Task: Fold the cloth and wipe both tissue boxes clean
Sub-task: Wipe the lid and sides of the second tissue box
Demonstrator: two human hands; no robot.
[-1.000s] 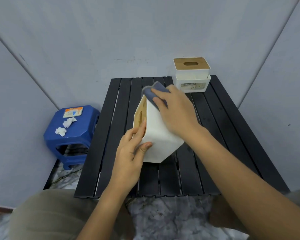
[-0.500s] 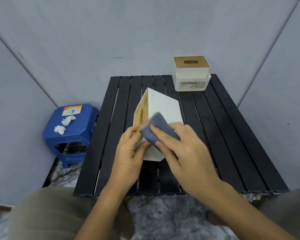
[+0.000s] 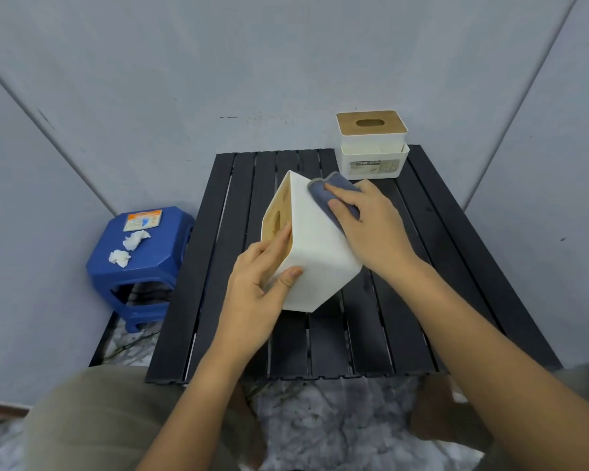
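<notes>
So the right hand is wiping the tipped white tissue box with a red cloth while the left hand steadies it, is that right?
Not quite: the cloth is blue-grey, not red, as the head view shows. The rest holds: the right hand presses it on the tipped white tissue box while the left hand steadies the box.
</notes>
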